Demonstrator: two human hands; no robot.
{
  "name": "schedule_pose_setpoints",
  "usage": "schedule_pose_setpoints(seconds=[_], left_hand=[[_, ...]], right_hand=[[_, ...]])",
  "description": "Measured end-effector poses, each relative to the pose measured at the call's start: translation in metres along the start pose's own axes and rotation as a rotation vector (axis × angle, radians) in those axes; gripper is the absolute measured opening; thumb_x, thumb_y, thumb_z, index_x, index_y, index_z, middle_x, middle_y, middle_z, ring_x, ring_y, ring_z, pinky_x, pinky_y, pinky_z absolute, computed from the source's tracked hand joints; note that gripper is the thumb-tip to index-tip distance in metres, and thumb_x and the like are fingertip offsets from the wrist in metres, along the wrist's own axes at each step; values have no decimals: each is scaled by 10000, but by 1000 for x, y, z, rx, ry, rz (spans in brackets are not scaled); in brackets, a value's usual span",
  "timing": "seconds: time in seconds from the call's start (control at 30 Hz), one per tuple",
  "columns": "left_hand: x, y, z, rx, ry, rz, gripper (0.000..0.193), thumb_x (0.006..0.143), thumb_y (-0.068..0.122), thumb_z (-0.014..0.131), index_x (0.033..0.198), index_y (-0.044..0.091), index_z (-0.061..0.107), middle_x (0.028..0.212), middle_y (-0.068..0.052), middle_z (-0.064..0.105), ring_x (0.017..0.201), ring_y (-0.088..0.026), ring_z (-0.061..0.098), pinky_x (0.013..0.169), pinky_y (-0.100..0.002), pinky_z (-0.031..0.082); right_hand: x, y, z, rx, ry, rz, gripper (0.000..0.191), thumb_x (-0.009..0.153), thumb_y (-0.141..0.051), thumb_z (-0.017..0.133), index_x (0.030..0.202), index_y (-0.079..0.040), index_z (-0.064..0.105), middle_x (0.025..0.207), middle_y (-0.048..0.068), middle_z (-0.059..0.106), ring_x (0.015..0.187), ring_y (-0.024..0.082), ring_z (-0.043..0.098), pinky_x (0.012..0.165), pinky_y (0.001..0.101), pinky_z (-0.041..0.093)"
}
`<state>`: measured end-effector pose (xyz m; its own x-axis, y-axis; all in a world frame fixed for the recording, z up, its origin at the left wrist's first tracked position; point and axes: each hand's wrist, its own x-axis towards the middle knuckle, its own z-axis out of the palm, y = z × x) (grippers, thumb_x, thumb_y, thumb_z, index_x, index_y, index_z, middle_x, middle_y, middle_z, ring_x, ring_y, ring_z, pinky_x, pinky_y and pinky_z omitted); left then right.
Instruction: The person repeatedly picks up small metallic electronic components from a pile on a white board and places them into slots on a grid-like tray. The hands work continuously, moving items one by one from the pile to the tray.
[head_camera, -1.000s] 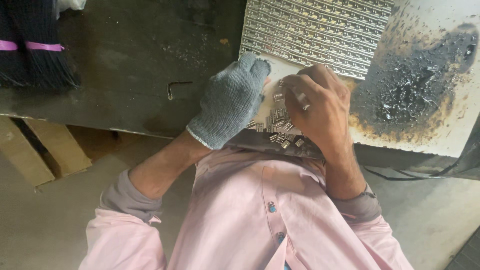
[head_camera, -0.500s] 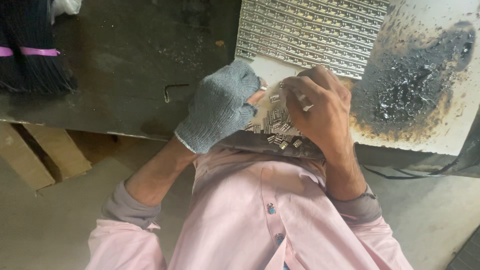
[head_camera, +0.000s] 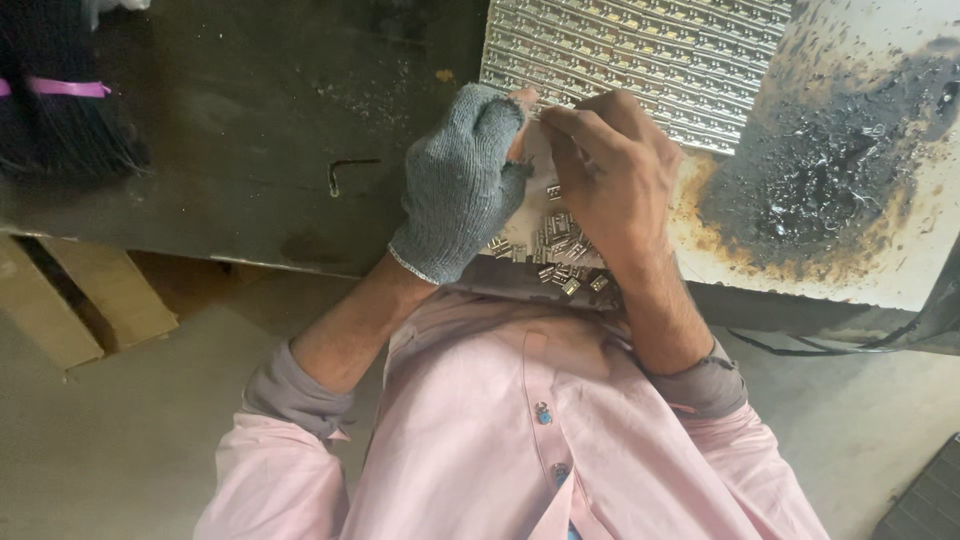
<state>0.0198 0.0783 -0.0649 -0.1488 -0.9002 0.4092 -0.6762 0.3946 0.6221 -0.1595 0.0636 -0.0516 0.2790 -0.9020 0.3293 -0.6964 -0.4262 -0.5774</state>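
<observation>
Two hands: both meet at the near edge of the bench (head_camera: 250, 150), right in front of the person's chest.
Left hand (head_camera: 465, 180): wears a grey knitted glove; fingers curled in, the bare thumb tip pressed against the pale sheet (head_camera: 545, 170) beside the other hand.
Right hand (head_camera: 615, 175): bare; fingers bent and pinched together at the top of the pale sheet, touching the gloved thumb. Whether it clamps a single piece cannot be told.
Small metal pieces (head_camera: 555, 250): a loose heap of silvery clips lying on the pale sheet below and between the hands, at the bench edge.
Tray of parts (head_camera: 650, 45): a ribbed metallic grid filled with rows of small pieces, just beyond the hands.
White board (head_camera: 860, 260): lies to the right, under the tray, scorched black and brown in the middle, with glinting metal bits scattered over the dark patch.
Hex key (head_camera: 345, 172): small, bent, dark, on the bench left of the gloved hand, apart from it.
Black bristles (head_camera: 60, 110): a dark bundle with a pink band, far left on the bench.
Shirt (head_camera: 520, 440): pink, sleeves pushed up.
</observation>
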Motion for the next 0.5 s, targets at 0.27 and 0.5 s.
schedule_pose_setpoints(seconds=[0.27, 0.5], left_hand=[[3, -11, -59, -74, -469, 254, 253, 822, 235, 791, 992, 54, 743, 1029, -98, 640, 927, -269, 657, 784, -395, 582], [11, -8, -49, -28, -664, 166, 161, 870, 182, 765, 957, 63, 700, 945, -131, 674, 907, -321, 685, 755, -448, 569]], right_hand=[[-16, -8, -39, 31, -265, -108, 247, 889, -3, 754, 1123, -77, 781, 1036, 94, 689, 879, 251, 673, 700, 355, 537], [-12, 3, -38, 128, -278, 95, 158, 964, 21, 762, 1091, -72, 773, 1040, 46, 720, 812, 145, 692, 659, 285, 548]])
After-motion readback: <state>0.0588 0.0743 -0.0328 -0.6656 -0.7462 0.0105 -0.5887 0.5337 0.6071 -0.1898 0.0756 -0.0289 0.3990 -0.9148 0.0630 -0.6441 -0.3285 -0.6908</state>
